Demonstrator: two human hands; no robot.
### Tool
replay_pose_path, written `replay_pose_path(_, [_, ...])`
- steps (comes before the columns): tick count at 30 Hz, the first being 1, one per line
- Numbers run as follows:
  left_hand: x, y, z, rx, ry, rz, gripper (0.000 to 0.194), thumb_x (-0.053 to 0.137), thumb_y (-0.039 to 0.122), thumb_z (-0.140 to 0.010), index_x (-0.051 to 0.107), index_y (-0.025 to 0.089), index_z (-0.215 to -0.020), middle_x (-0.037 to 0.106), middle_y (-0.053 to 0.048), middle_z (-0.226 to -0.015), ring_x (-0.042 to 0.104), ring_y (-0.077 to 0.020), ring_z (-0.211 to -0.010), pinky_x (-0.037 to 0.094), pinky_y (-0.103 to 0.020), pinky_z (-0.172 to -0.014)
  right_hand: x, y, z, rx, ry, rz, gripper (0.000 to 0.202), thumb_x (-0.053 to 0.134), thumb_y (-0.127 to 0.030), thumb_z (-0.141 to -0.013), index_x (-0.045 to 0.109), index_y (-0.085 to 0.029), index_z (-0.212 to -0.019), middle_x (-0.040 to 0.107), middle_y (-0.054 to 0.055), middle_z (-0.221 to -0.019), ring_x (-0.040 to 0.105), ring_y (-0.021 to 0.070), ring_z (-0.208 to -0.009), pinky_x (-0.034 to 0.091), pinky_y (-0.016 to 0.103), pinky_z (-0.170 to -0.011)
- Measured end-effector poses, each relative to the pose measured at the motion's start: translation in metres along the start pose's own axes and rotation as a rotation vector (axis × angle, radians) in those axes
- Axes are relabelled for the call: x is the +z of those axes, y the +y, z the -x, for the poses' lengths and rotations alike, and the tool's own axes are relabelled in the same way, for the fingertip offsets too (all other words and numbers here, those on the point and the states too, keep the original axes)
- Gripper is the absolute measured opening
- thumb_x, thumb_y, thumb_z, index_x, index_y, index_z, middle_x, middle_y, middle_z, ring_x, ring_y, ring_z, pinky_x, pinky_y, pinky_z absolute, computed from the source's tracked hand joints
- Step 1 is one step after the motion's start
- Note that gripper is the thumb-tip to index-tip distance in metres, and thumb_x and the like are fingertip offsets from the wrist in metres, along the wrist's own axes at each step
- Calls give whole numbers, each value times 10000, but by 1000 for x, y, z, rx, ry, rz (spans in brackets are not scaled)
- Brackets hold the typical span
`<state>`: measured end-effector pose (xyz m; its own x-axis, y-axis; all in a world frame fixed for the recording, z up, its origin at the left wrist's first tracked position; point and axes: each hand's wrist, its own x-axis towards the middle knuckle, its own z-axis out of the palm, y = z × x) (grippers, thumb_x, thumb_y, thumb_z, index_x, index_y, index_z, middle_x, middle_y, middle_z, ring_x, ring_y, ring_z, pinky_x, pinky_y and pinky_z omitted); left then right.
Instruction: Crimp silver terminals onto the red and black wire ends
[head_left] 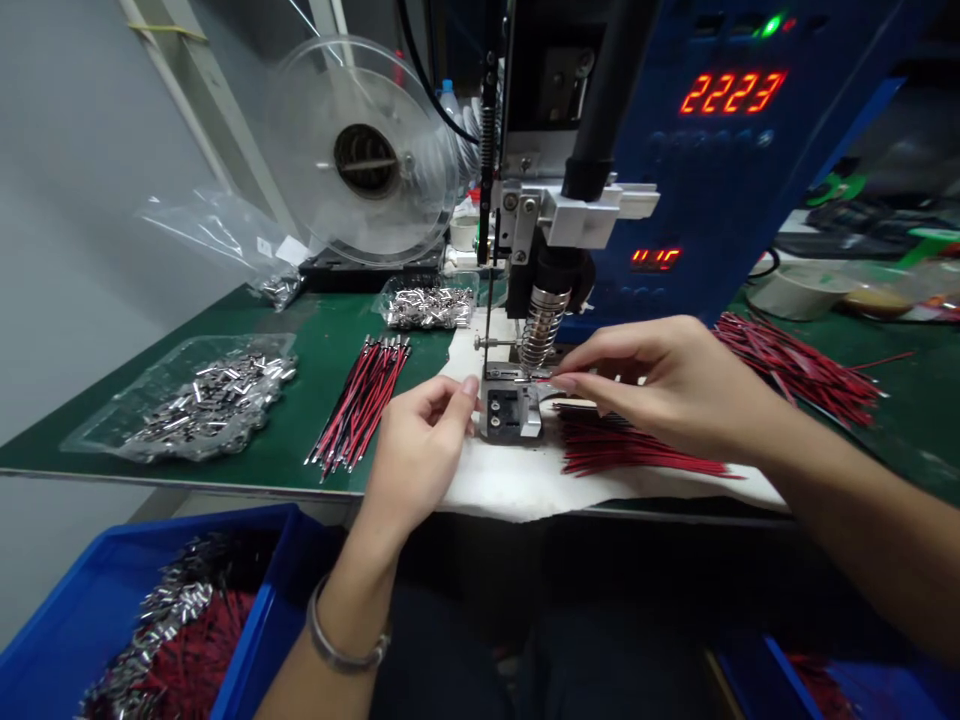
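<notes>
My right hand [645,385] reaches to the small metal fixture [514,405] under the machine's spring-loaded head [544,325]. Its thumb and index finger pinch a thin red wire [556,378] at the fixture's right side. My left hand [427,440] is at the fixture's left edge, thumb pressed against curled fingers; what it may hold is too small to make out. Beneath my right hand, a bundle of red and black wires [637,448] lies on white paper [510,490]. Another bundle with metal ends [360,400] rests left of my left hand.
Trays of metal parts [217,400] [429,305] sit on the green table [187,330]. A clear reel [300,130] stands behind, and the blue machine [690,180] rises at centre right. More red wires [802,370] lie right. A blue bin [259,620] is below left.
</notes>
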<state>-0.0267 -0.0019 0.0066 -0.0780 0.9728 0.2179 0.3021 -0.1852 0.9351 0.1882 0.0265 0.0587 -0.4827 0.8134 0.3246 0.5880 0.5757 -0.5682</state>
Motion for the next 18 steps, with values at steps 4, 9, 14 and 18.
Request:
replay_pose_path(4, [0, 0, -1, -1, -9, 5, 299, 562, 319, -869, 589, 147, -627, 529, 24, -551, 434, -72, -500, 326, -208, -490, -10, 0, -12, -22, -152, 56, 172, 623, -322, -840, 741, -197, -834, 717, -5, -725, 624, 115, -607, 456, 239, -549])
replay_pose_path(9, [0, 1, 0, -13, -7, 6, 310, 560, 331, -873, 585, 147, -626, 519, 26, -547, 423, -68, -494, 319, -205, -480, -9, 4, -22, 3, -203, 75, 159, 628, -291, -815, 749, -191, -836, 709, 10, -694, 605, 121, -572, 444, 251, -542])
replay_pose_path(14, [-1, 0, 0, -19, -14, 17, 323, 565, 348, -874, 581, 148, -621, 513, 27, -545, 418, -66, -489, 316, -206, -476, -1, 8, -17, 41, -166, -33, 198, 615, -332, -833, 742, -180, -827, 673, 3, -642, 559, 112, -542, 429, 250, -545])
replay_pose_path(18, [0, -2, -1, -22, -15, 24, 310, 566, 345, -876, 589, 151, -634, 515, 27, -547, 425, -69, -489, 319, -210, -475, 1, 9, -13, 71, -118, -112, 206, 638, -350, -822, 735, -171, -789, 668, 4, -640, 556, 116, -562, 425, 247, -549])
